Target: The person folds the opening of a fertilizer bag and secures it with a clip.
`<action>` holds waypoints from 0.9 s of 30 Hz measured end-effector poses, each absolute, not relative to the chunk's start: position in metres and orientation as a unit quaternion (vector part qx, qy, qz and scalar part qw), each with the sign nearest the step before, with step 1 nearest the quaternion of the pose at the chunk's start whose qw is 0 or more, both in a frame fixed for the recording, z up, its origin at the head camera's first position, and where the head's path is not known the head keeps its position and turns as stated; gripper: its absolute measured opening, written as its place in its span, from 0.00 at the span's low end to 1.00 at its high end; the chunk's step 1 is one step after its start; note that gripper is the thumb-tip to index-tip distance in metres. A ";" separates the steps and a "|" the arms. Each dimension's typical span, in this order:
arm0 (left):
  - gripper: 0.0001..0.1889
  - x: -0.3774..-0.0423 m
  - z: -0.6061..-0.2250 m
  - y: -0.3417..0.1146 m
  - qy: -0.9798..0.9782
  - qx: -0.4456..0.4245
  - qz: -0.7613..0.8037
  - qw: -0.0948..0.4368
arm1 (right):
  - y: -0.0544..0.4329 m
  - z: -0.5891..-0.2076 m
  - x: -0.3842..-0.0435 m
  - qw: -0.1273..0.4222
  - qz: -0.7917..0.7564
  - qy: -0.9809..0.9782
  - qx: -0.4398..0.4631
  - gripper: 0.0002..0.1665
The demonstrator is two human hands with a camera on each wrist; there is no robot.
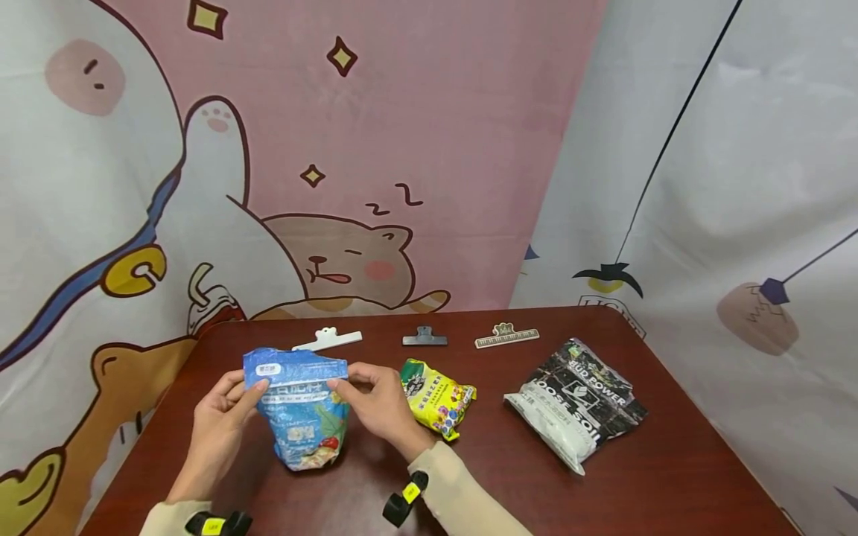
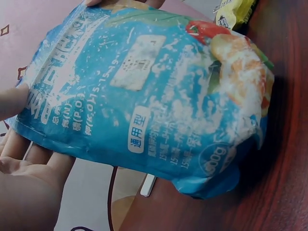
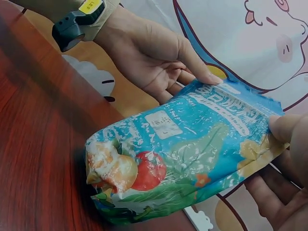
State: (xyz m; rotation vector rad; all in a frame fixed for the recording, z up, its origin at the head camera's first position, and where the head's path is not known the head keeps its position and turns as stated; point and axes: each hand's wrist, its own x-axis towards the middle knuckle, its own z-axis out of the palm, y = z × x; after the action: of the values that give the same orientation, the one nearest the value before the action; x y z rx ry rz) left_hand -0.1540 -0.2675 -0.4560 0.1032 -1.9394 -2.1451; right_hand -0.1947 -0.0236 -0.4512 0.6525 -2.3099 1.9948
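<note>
A blue fertilizer bag (image 1: 304,424) with printed vegetables stands upright near the front left of the table. My left hand (image 1: 224,420) pinches its upper left edge, thumb on the front face and fingers behind. At the upper right edge my right hand (image 1: 378,402) pinches it the same way. In the left wrist view the bag (image 2: 144,96) fills the middle, its lower end by the table top. In the right wrist view the bag (image 3: 192,149) hangs between both hands, its bottom close to or on the wood; contact is hard to tell.
A yellow bag (image 1: 436,398) lies just right of my right hand. Farther right is a black and white soil bag (image 1: 576,406). Along the table's far edge lie a white clip (image 1: 328,339), a dark grey clip (image 1: 424,337) and a gold-coloured clip (image 1: 506,336).
</note>
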 end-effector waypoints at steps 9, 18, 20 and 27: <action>0.23 -0.156 -0.453 -0.266 -0.677 0.074 -0.713 0.166 | -0.020 -0.453 -0.194 0.025 0.638 -0.742 0.206 0.10; 0.33 -0.156 -0.454 -0.269 -0.698 0.025 -0.688 0.198 | -0.015 -0.453 -0.196 0.077 0.614 -0.745 0.248 0.18; 0.29 -0.157 -0.453 -0.268 -0.711 0.035 -0.672 0.205 | -0.014 -0.453 -0.197 0.087 0.606 -0.744 0.267 0.22; 0.20 -0.153 -0.450 -0.269 -0.795 0.068 -0.576 0.175 | -0.011 -0.453 -0.197 0.102 0.576 -0.748 0.314 0.23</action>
State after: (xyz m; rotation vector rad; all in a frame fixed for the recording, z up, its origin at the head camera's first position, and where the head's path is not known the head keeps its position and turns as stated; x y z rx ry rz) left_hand -0.1531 -0.2686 -0.4498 0.1927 -2.2533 -1.6321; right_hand -0.1973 -0.0115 -0.4535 0.9260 -2.2097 1.6993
